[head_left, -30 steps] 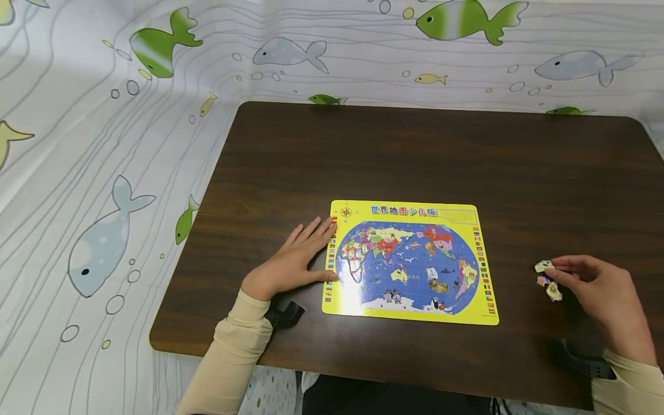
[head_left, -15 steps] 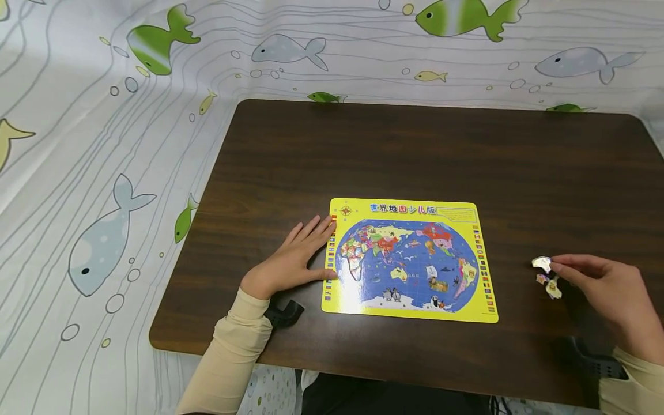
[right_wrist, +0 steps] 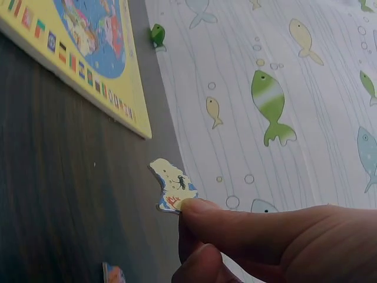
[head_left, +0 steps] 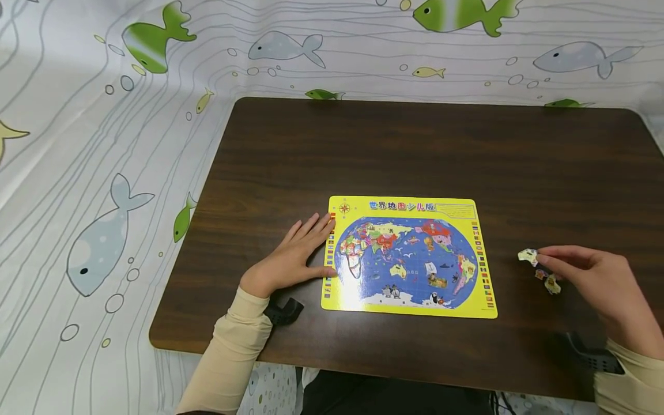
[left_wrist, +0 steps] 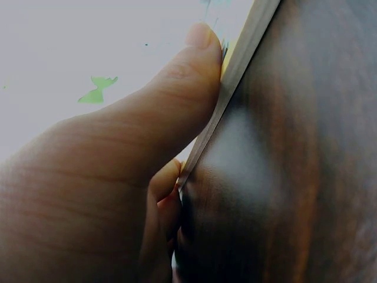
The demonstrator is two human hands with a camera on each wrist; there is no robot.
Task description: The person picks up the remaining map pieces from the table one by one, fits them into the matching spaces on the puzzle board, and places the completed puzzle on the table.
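A yellow-bordered world map puzzle board (head_left: 337, 297) lies flat on the table. My left hand (head_left: 290, 259) rests at its left edge with fingers spread; in the left wrist view the thumb (left_wrist: 177, 88) touches the board's side. Right of the board, my right hand (head_left: 599, 279) pinches a small cream puzzle piece (head_left: 528, 256) between thumb and fingers. The right wrist view shows that piece (right_wrist: 172, 181) with blue edges and small printed figures, held by one end. Just below it in the head view lie a small dark, colourful piece (head_left: 540, 274) and a cream one (head_left: 552, 285).
The dark wooden table (head_left: 415, 150) reaches back to a white fish-print cloth (head_left: 363, 69), which also hangs along the left. Black wrist straps (head_left: 284, 312) sit at both wrists. The person's dark clothing is at the table's front edge.
My right hand has lifted the cream puzzle piece from beside the other loose pieces and moved it slightly left toward the board. My left hand stays at the board's edge.
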